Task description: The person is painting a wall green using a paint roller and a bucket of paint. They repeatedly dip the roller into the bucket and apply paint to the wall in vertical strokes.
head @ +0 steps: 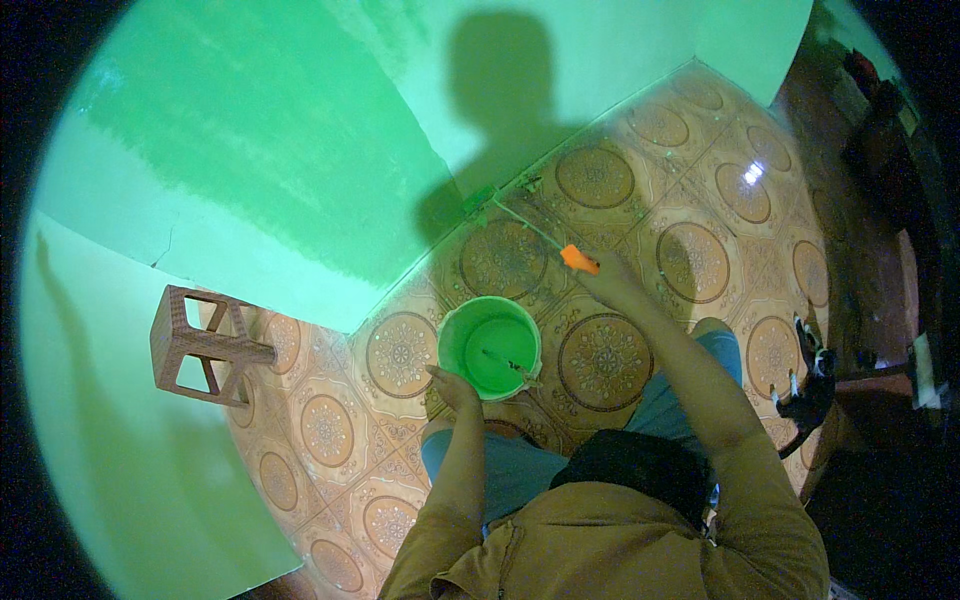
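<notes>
My right hand (609, 281) grips the orange handle (577, 259) of a paint roller. Its thin metal rod (529, 225) reaches up and left to the green roller head (480, 199), which lies against the foot of the wall, partly in shadow. A round bucket (444, 352) of green paint (491, 349) stands on the floor before me, with a thin stick-like object (514, 365) across its inside. Close beside the bucket's lower left wall is my left hand (456, 390); whether its fingers grip the bucket is hard to tell.
The wall (262, 150) carries a broad darker green painted area. A woven-pattern plastic stool (191, 345) lies tipped at the left corner. A black-and-white cat (814, 382) is on the patterned tile floor (607, 360) at my right. Green paint spots mark the tiles along the wall.
</notes>
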{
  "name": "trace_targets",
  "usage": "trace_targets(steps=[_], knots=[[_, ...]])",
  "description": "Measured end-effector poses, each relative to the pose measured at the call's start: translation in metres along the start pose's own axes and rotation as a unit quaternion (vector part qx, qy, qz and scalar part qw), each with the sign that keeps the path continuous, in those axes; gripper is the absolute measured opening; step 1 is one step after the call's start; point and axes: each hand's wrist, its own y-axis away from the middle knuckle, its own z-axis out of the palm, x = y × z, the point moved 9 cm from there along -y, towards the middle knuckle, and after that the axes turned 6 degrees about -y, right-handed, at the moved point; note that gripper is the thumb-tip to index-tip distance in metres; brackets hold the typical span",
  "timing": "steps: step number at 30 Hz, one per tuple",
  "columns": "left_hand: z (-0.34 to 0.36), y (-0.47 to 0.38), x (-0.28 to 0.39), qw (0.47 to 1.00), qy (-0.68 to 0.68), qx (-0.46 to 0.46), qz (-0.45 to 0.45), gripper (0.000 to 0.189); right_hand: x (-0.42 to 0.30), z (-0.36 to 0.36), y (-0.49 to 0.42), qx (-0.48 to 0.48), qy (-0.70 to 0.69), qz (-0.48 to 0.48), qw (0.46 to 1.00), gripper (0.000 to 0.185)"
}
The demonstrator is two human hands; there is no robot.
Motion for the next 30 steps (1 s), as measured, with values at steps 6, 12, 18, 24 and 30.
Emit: trace_targets(steps=[6, 12, 18, 24, 30], knots=[[-0.021, 0.03, 0.019, 0.999, -0.034, -0.005, 0.0, 0.097, -0.08, -0.058, 0.039, -0.011, -0.013, 0.029, 0.999, 0.053], [-0.002, -0.01, -0.015, 1.0, -0.001, -0.002, 0.011, 0.097, -0.046, -0.044, 0.034, -0.025, 0.009, -0.042, 0.999, 0.048], [-0.013, 0.014, 0.01, 0.998, -0.032, -0.04, 0.047, 0.097, -0.007, -0.004, 0.014, -0.083, -0.044, 0.052, 0.994, 0.044], [0.008, -0.022, -0.023, 0.999, -0.047, -0.006, 0.004, 0.096, -0.035, -0.022, 0.019, -0.036, -0.015, 0.008, 0.999, 0.042], [0.0, -0.032, -0.036, 0.998, 0.048, -0.041, 0.019, 0.096, -0.093, -0.061, 0.04, -0.035, -0.052, -0.029, 0.998, 0.046]])
